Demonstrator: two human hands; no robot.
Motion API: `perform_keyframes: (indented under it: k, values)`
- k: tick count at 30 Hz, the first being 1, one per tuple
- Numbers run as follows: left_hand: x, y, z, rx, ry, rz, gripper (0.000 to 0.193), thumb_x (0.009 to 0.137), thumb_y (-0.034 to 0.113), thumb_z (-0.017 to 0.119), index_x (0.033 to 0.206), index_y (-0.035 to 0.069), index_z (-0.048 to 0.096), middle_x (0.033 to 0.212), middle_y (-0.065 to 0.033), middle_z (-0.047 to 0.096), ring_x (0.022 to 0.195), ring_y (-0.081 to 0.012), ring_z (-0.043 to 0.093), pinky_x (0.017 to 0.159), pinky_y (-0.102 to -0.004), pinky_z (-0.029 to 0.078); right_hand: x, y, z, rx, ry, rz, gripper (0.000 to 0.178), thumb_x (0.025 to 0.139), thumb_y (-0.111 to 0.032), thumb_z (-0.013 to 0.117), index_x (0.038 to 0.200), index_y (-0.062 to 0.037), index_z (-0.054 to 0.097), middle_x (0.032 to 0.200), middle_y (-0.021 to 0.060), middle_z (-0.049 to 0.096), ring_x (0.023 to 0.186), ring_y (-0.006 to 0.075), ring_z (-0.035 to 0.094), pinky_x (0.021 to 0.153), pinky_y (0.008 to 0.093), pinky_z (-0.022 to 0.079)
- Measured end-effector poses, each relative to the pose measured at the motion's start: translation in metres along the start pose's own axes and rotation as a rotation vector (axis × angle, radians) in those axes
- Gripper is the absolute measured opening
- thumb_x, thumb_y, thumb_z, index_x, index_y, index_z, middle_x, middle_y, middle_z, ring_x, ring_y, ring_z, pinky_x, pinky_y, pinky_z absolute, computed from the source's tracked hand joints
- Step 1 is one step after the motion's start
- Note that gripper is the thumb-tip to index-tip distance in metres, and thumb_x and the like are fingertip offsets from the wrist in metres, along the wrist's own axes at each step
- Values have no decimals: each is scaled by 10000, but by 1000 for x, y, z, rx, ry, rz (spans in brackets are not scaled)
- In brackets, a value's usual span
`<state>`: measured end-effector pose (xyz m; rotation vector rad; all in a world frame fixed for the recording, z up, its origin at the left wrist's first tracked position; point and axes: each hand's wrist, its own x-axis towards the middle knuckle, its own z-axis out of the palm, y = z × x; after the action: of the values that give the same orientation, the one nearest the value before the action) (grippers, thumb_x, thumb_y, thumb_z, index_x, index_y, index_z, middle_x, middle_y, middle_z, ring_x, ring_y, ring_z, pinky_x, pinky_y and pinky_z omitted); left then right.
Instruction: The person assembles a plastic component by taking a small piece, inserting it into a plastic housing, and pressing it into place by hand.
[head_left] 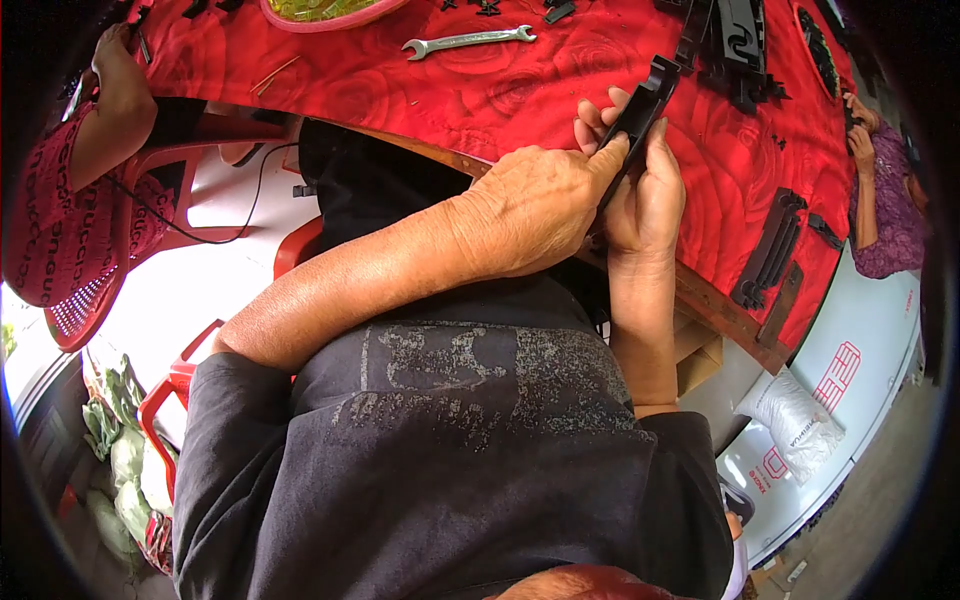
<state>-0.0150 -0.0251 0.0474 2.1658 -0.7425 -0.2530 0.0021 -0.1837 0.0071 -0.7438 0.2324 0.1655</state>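
Uneven pressure from the left hand (545,205), its grip unclear, could have twisted the black part (642,115) the right hand (647,200) pinched.

We have the table (420,110) across the top and right of frame. On it: wrench (470,42) at top centre; basin (330,26) left of that, at top edge; part cluster (738,45) upper right; strip stack (770,250) right, near the table edge. Held part (652,92) right of centre, left hand (545,205) on it from the left, right hand (645,205) around it from the right. We log co-workers far left (75,190) and far right (888,220); bag (798,428) on panel (880,350), lower right.
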Motion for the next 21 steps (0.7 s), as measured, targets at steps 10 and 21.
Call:
perform_keyframes:
  k: [10,21]
  values:
    - [-6,-5,0,-2,-8,8,532,857,43,568,1367,-42,444,819,-254,656,757,-415,668,648,-504,525,0,3,5,-21,35,-13,478,1085,-342,360,1271,67,521,1058,197,655,1104,403,635,1026,510,489]
    - [-17,3,2,-42,9,-25,338,947,87,546,1271,-5,512,812,-231,652,774,-413,664,635,-494,521,1,1,1,-54,6,-37,483,1086,-346,356,1278,63,524,1054,187,665,1110,402,636,1032,511,482]
